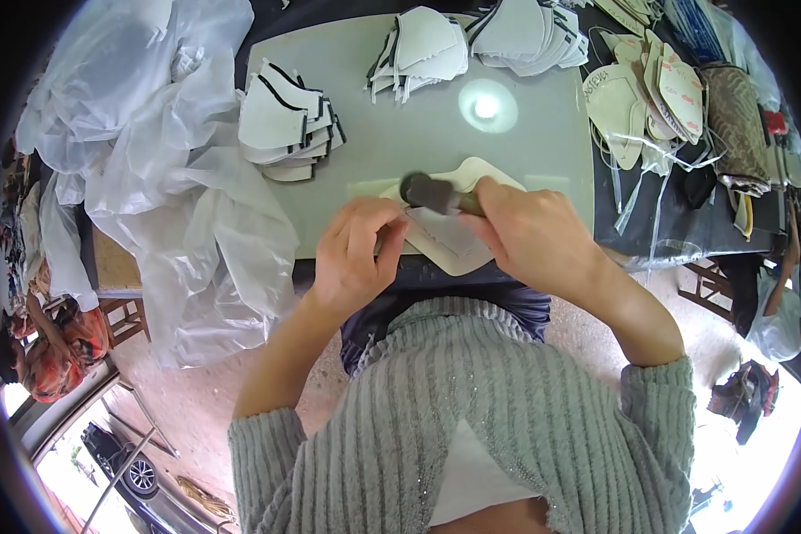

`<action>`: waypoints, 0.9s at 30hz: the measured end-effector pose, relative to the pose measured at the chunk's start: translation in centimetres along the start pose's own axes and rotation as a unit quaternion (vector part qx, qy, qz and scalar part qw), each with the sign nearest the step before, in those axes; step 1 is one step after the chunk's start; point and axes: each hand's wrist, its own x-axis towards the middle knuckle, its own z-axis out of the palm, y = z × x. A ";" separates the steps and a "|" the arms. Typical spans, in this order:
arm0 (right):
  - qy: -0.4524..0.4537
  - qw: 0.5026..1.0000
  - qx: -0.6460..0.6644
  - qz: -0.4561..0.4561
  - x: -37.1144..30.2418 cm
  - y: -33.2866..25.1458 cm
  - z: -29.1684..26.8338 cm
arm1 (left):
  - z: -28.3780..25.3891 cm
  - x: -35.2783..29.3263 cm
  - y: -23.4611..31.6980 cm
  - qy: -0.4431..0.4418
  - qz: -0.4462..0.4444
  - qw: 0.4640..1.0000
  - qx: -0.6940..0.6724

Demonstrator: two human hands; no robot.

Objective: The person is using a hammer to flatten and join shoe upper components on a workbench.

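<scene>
My right hand (538, 231) is closed around the short handle of a hammer (429, 192). The dark head of the hammer points left, over a cream shaped board (461, 260) near the table's front edge. On the board lies a pale flat piece (445, 230), partly hidden by the hammer and my fingers. My left hand (358, 254) is at the left side of this piece, thumb and fingertips pinched together. Whatever sits between those fingertips is too small to make out.
White cut pieces with dark edges lie in a left stack (280, 116) and back stacks (423, 44). Cream pattern templates (659, 89) with strings pile up at the right. Crumpled clear plastic sheeting (205, 205) covers the left side. A grey board (374, 125) tops the table.
</scene>
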 end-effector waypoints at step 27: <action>0.049 0.999 0.014 0.019 -4.3 2.9 -1.2 | -0.9 3.2 -1.5 -0.112 0.053 0.992 0.033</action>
